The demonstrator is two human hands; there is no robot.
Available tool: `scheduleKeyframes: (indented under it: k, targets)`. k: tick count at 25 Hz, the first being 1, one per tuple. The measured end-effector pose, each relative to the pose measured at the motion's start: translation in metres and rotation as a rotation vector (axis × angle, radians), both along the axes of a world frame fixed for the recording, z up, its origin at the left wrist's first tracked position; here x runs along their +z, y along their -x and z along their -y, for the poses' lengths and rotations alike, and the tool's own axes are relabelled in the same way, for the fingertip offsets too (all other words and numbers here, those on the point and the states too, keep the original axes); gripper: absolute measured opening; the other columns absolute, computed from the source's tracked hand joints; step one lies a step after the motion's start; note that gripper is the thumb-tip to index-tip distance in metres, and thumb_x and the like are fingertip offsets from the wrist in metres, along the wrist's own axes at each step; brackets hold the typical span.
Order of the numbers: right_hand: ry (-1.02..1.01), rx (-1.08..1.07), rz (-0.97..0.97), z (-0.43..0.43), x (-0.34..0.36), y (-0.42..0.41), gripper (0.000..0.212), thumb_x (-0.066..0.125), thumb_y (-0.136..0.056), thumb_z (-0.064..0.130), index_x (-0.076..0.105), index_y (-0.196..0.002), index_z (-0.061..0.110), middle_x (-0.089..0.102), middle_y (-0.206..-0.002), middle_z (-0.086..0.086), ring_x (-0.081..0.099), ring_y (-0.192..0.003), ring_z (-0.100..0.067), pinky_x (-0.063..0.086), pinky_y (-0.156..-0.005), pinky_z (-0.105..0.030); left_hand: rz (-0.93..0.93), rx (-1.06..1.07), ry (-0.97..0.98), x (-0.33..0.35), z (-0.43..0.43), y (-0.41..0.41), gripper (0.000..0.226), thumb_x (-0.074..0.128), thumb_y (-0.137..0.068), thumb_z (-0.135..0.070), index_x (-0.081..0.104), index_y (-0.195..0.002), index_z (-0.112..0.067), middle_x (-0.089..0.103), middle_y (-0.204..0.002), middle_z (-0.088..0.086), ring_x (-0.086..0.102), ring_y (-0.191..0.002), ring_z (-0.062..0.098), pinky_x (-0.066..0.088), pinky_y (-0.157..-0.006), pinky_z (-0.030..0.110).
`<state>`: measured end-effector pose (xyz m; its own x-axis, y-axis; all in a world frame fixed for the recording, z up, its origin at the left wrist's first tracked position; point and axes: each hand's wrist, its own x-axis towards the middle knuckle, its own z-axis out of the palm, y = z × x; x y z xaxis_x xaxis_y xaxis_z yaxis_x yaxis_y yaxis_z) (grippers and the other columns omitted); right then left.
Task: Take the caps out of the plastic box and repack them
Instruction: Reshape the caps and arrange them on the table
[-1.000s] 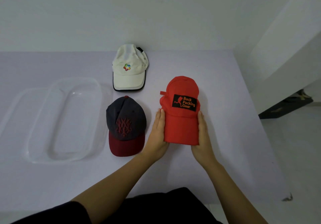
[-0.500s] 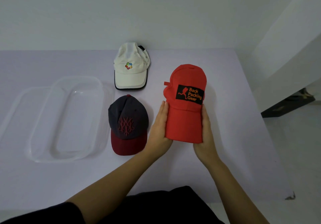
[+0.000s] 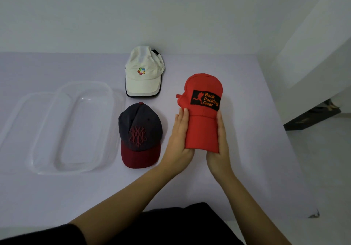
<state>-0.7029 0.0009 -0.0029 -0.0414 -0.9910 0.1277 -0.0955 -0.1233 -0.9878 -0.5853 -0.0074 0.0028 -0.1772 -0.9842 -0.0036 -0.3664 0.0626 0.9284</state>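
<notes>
A red cap [image 3: 202, 111] with a black "Back Packing Gear" patch is held between my two hands, its brim pointing toward me. My left hand [image 3: 178, 140] presses the brim's left side and my right hand [image 3: 220, 149] its right side. A dark grey cap [image 3: 140, 130] with a maroon brim lies on the table left of my hands. Farther back sits a white cap [image 3: 143, 73] with a coloured logo. The clear plastic box [image 3: 74, 127] stands empty at the left, with its clear lid [image 3: 19, 123] beside it.
The pale lilac table [image 3: 247, 130] ends at the right, where the floor drops away. A dark object [image 3: 311, 117] lies on the floor by the white wall at the right. A wall closes off the far edge of the table.
The red cap has been lifted and carried slightly away from me and to the right, with both hands still holding its brim. The other two caps and the box have not moved.
</notes>
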Motion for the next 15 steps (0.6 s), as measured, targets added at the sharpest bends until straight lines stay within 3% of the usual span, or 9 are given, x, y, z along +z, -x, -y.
scheduleKeyframes:
  k: [3, 5, 7, 9, 11, 13, 15]
  targets:
    - [-0.051, 0.013, 0.086, 0.001, 0.003, -0.007, 0.057, 0.03, -0.096, -0.01, 0.011, -0.141, 0.019, 0.027, -0.14, 0.015, 0.04, -0.121, 0.018, 0.041, -0.09, -0.005, -0.101, 0.045, -0.004, 0.001, -0.004, 0.001, 0.07, 0.039, -0.087, -0.039, -0.002, -0.142, -0.054, 0.019, -0.159, 0.006, 0.026, -0.144, 0.026, 0.033, -0.112, 0.052]
    - [-0.04, 0.028, 0.073, 0.006, 0.0, -0.001, 0.06, 0.033, -0.098, -0.002, 0.01, -0.144, 0.028, 0.025, -0.148, 0.005, 0.036, -0.131, 0.005, 0.041, -0.099, -0.015, -0.045, 0.036, 0.047, -0.003, 0.0, -0.008, 0.075, 0.042, -0.086, -0.038, -0.003, -0.145, -0.047, 0.016, -0.159, 0.007, 0.023, -0.145, 0.028, 0.032, -0.112, 0.053]
    - [0.014, 0.069, -0.001, 0.009, 0.0, -0.001, 0.058, 0.04, -0.099, 0.022, 0.011, -0.147, 0.036, 0.018, -0.154, -0.005, 0.027, -0.14, -0.011, 0.036, -0.108, -0.025, -0.006, 0.05, 0.044, -0.007, 0.008, -0.017, 0.081, 0.048, -0.083, -0.046, 0.0, -0.148, -0.041, 0.018, -0.159, 0.007, 0.026, -0.144, 0.028, 0.034, -0.111, 0.051]
    - [-0.006, 0.033, 0.006, 0.011, -0.004, -0.01, 0.06, 0.041, -0.098, 0.024, 0.009, -0.148, 0.032, 0.016, -0.155, -0.006, 0.029, -0.138, -0.003, 0.036, -0.105, -0.018, -0.125, 0.123, -0.082, -0.003, 0.01, -0.013, 0.082, 0.056, -0.081, -0.053, 0.009, -0.148, -0.041, 0.033, -0.152, 0.001, 0.042, -0.135, 0.018, 0.04, -0.109, 0.044]
    - [-0.039, 0.011, 0.064, 0.011, -0.003, -0.02, 0.058, 0.038, -0.098, 0.007, 0.011, -0.144, 0.029, 0.017, -0.155, -0.005, 0.033, -0.13, 0.009, 0.038, -0.099, -0.011, -0.211, 0.153, -0.142, 0.0, 0.006, -0.006, 0.077, 0.058, -0.085, -0.033, 0.014, -0.148, -0.036, 0.042, -0.142, -0.004, 0.049, -0.121, 0.003, 0.043, -0.107, 0.036]
    - [-0.006, 0.026, 0.044, 0.012, -0.004, -0.021, 0.059, 0.038, -0.098, 0.008, 0.014, -0.146, 0.032, 0.017, -0.154, -0.002, 0.032, -0.134, 0.004, 0.038, -0.102, -0.014, -0.219, 0.121, -0.163, -0.001, 0.004, -0.008, 0.079, 0.057, -0.085, -0.026, 0.012, -0.15, -0.029, 0.042, -0.138, -0.008, 0.049, -0.115, -0.006, 0.044, -0.103, 0.024]
    - [0.052, 0.055, -0.082, 0.017, -0.01, -0.011, 0.058, 0.042, -0.096, 0.026, 0.013, -0.146, 0.035, 0.013, -0.156, -0.002, 0.02, -0.142, -0.009, 0.03, -0.111, -0.021, -0.185, 0.07, -0.139, -0.003, 0.007, -0.022, 0.086, 0.06, -0.08, -0.029, 0.008, -0.149, -0.031, 0.04, -0.138, -0.012, 0.048, -0.119, -0.009, 0.044, -0.101, 0.019]
